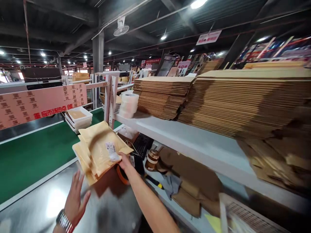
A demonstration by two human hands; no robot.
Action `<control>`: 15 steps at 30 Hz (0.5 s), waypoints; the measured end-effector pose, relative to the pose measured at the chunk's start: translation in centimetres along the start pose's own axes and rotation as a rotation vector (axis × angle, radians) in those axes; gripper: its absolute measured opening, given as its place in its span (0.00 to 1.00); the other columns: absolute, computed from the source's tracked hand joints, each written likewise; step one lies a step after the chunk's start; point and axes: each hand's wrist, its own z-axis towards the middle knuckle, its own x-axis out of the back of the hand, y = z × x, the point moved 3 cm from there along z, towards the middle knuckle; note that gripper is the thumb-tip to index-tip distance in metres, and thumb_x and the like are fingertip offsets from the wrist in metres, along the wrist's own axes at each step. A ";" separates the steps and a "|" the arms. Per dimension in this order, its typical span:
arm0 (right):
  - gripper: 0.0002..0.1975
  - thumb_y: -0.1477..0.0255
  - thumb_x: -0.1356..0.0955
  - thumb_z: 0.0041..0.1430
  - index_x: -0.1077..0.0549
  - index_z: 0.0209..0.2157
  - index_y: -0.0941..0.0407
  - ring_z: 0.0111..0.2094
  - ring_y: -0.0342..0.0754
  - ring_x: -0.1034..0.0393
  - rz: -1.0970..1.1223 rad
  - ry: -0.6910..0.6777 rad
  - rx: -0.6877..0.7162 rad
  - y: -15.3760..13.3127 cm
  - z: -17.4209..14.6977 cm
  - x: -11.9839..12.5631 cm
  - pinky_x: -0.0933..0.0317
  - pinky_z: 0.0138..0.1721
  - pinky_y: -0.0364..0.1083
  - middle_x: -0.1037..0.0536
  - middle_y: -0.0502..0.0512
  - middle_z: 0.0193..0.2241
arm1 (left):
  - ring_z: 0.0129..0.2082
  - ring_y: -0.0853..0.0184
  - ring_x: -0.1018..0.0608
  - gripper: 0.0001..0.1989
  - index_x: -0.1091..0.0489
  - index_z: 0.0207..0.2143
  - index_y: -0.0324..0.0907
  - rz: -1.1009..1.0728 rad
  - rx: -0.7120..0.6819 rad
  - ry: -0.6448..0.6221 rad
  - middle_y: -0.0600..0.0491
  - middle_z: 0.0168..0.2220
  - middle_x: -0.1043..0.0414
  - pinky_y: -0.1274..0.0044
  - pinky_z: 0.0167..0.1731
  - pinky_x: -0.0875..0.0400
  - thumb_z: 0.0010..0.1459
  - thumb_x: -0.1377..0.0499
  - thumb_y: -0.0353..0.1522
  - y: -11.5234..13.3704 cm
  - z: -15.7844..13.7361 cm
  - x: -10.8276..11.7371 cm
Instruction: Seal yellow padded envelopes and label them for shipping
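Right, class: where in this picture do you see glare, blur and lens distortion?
Head view: ceiling lamps glare on the steel table; the cardboard stacks at right smear with blur; the shelf edge bows from the wide lens; the left hand is slightly blurred, and the envelopes in the right hand stay fairly sharp.

Right hand: fingers hidden behind the padded envelopes it holds, only the back of hand and thumb side show. Left hand: motion-blurred, wrist and watch cut by the bottom edge at 7 o'clock. Label on the top envelope: print too small to read. Orange tape dispenser: mostly hidden under the right wrist. Keyboard: partly covered by the shelf edge. Flattened cartons at 3 o'clock: blurred, cut by the right edge. White basket at 5 o'clock: smeared, cut off below. Brown jar: label unreadable. Overhead sign at 1 o'clock: text too small.
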 end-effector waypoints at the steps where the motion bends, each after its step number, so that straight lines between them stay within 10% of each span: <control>1: 0.13 0.81 0.27 0.43 0.25 0.31 0.52 0.34 0.58 0.15 -0.003 -0.001 -0.039 0.4 0.7 0.5 0.19 0.35 0.51 0.17 0.54 0.24 | 0.85 0.44 0.43 0.32 0.35 0.80 0.45 0.030 -0.087 -0.067 0.39 0.84 0.43 0.46 0.79 0.35 0.80 0.46 0.43 1.9 3.8 -0.5; 8: 0.15 0.72 0.20 0.47 0.20 0.38 0.55 0.37 0.57 0.15 0.056 -0.107 -0.143 2.2 2.9 3.3 0.19 0.40 0.51 0.13 0.57 0.32 | 0.86 0.27 0.52 0.37 0.37 0.82 0.54 0.463 -0.101 -0.553 0.44 0.88 0.55 0.36 0.81 0.55 0.76 0.40 0.48 10.7 25.2 -7.2; 12: 0.21 0.54 0.19 0.53 0.28 0.33 0.49 0.35 0.54 0.16 0.084 0.012 -0.150 6.4 1.5 9.8 0.20 0.38 0.51 0.14 0.54 0.32 | 0.86 0.27 0.55 0.37 0.40 0.83 0.57 0.557 0.004 -0.636 0.49 0.88 0.55 0.36 0.80 0.57 0.76 0.45 0.52 9.1 28.6 -10.1; 15: 0.18 0.60 0.18 0.46 0.27 0.31 0.50 0.30 0.52 0.18 -0.002 0.080 -0.342 11.9 1.0 12.3 0.23 0.33 0.48 0.17 0.51 0.27 | 0.85 0.25 0.55 0.38 0.42 0.84 0.58 0.582 0.027 -0.628 0.49 0.89 0.59 0.36 0.79 0.54 0.77 0.47 0.52 8.2 29.2 -10.9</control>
